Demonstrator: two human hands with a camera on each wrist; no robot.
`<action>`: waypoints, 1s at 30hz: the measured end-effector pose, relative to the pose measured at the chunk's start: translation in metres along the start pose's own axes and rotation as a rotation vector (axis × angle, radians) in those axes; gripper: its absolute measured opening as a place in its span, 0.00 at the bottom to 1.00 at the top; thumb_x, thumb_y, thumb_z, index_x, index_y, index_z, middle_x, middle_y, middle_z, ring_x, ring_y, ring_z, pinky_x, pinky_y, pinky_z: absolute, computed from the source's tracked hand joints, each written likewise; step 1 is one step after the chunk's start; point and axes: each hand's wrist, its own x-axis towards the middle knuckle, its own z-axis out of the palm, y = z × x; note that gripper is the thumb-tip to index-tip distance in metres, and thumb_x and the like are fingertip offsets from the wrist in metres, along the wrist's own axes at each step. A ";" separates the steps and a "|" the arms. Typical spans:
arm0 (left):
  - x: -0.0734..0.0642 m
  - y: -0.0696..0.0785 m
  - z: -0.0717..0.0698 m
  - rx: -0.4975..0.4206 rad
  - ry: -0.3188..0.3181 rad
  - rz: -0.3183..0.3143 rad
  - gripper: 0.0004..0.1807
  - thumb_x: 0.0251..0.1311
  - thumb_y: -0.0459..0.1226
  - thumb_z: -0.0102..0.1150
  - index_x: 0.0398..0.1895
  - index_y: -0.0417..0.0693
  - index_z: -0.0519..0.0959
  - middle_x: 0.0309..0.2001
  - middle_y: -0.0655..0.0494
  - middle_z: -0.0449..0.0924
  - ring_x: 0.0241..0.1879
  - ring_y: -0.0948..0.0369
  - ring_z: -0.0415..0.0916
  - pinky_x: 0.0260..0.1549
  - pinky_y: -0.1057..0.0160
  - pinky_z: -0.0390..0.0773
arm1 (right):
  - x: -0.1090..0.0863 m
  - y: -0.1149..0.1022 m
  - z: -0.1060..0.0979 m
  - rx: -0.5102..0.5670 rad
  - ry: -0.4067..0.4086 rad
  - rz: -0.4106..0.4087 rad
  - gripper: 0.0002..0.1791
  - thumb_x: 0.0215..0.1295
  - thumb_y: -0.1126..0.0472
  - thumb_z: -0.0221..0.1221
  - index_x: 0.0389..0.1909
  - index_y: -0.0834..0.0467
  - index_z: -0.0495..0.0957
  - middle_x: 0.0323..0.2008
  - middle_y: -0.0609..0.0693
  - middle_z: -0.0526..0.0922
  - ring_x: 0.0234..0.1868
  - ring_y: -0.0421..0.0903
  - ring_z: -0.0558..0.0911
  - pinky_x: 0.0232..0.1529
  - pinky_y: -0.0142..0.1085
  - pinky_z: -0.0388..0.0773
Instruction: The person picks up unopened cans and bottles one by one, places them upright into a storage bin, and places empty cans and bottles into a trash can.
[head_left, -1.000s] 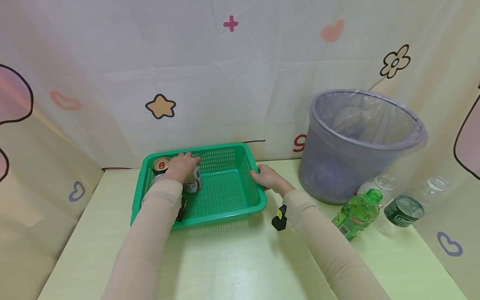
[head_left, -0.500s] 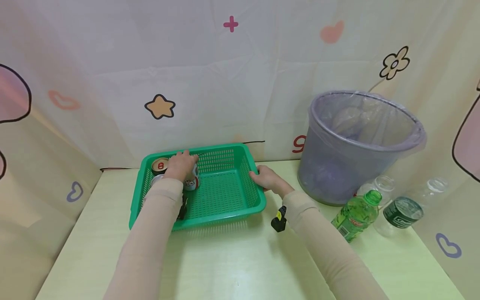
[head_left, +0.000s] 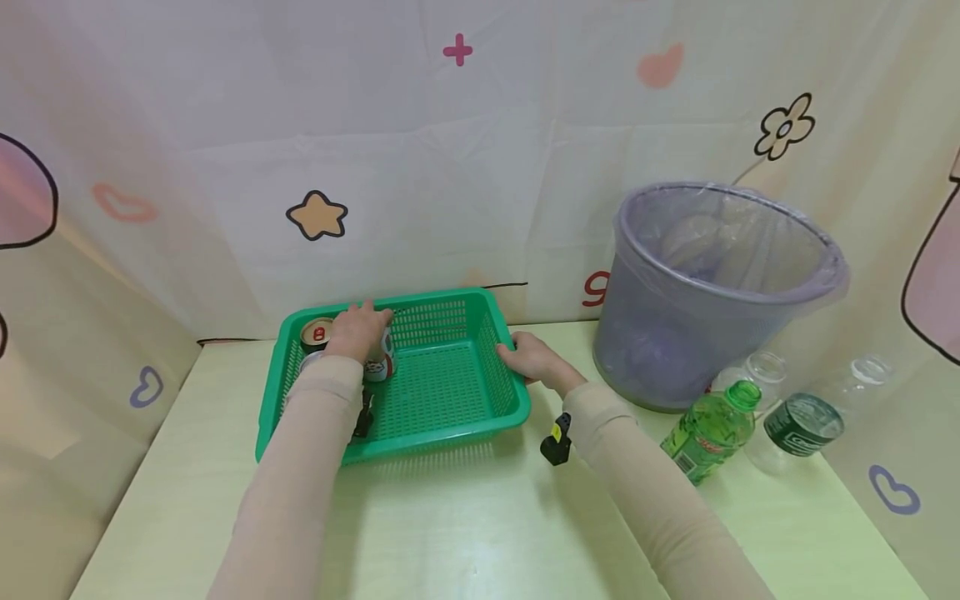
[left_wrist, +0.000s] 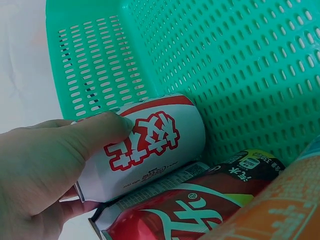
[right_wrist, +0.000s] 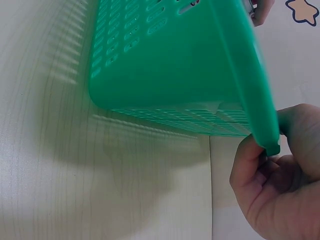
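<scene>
A white soda can with red lettering [left_wrist: 150,140] stands in the left part of a green plastic basket [head_left: 431,435]. My left hand [head_left: 356,329] grips this can, its thumb laid across the side in the left wrist view. Close beside it are a red and black soda can [left_wrist: 185,215] and an orange can [left_wrist: 280,215]. A can with a tan top [head_left: 316,333] occupies the back left corner of the basket. On the right side, my right hand [head_left: 534,358] holds the basket's rim, thumb on the inner side and fingers curled under the lip.
A purple bin [head_left: 652,333] with a clear liner stands right of the basket. By its foot are a green bottle [head_left: 708,433] and a clear bottle with a dark green label [head_left: 802,423], plus another clear bottle [head_left: 757,377]. A patterned curtain [head_left: 450,167] hangs behind the table.
My left hand and the white can have shifted very slightly left and back within the basket. The right hand keeps its hold on the rim; the whole head view drifts a little.
</scene>
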 end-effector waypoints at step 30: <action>0.001 0.000 0.003 0.008 0.003 0.003 0.31 0.51 0.35 0.63 0.60 0.44 0.65 0.57 0.34 0.63 0.54 0.38 0.64 0.53 0.41 0.67 | 0.000 0.001 0.000 0.000 0.000 -0.019 0.20 0.70 0.52 0.45 0.51 0.65 0.67 0.43 0.59 0.76 0.36 0.46 0.82 0.34 0.38 0.82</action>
